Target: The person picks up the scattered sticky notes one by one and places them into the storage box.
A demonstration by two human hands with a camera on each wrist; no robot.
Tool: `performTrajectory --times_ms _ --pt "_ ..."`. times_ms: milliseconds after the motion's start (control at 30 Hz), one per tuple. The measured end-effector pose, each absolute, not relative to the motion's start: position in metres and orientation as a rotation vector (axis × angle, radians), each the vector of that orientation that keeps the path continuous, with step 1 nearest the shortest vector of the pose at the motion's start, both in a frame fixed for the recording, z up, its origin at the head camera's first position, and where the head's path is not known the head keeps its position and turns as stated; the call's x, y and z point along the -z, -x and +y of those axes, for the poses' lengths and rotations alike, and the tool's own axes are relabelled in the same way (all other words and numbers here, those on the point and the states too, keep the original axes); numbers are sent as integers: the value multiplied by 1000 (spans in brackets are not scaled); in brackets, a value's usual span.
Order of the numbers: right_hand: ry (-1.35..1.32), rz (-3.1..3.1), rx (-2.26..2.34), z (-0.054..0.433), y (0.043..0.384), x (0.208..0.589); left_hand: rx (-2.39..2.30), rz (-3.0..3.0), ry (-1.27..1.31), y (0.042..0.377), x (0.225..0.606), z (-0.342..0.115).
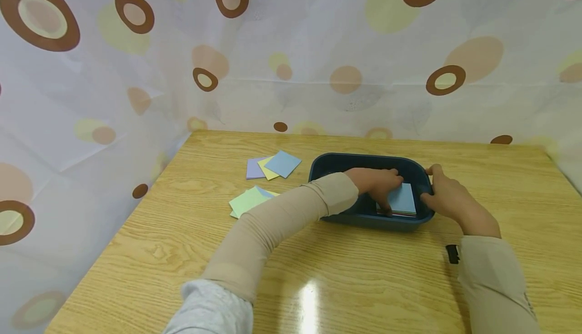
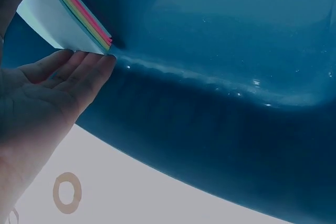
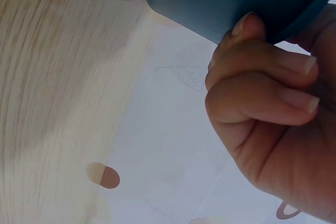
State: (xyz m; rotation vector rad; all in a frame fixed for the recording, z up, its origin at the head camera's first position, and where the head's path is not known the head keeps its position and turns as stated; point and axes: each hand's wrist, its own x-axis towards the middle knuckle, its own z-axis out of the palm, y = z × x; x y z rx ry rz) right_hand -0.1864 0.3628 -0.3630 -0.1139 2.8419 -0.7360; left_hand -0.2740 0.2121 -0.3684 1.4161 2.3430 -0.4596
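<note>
A dark blue plastic bin [image 1: 364, 221] lies across the table, open side up. Inside its right end is a stack of square coloured papers [image 1: 403, 198] with a light blue sheet on top; pink, yellow and green edges show in the left wrist view. My left hand [image 1: 379, 185] reaches into the bin and holds this stack between the thumb on its near side and the fingers [image 2: 86, 72] along its far edge. At the bin's right end my right hand [image 1: 454, 202] grips the rim, thumb inside and curled fingers [image 3: 257, 77] against the outer wall.
Left of the bin lie fanned purple, yellow and blue paper squares [image 1: 283, 163]. Nearer, green, blue and yellow squares [image 1: 249, 200] are partly hidden by my left sleeve. A small black object [image 1: 452, 254] shows beside my right cuff. A patterned curtain [image 1: 345, 46] stands behind the wooden table [image 1: 150, 268].
</note>
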Motion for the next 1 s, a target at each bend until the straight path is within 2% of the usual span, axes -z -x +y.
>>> performTrajectory --times_ms 267,433,567,700,1000 --pt "112 2842 727 362 187 363 452 2329 -1392 274 353 205" --pt "110 2833 723 363 188 363 228 2302 -1422 277 325 176" --pt "115 2827 735 363 186 362 39 2321 -1492 279 303 131" --pt "127 2829 743 363 185 362 -101 2378 -1454 286 295 73" --pt "129 2815 745 361 186 364 -177 2460 -1181 294 319 -33"
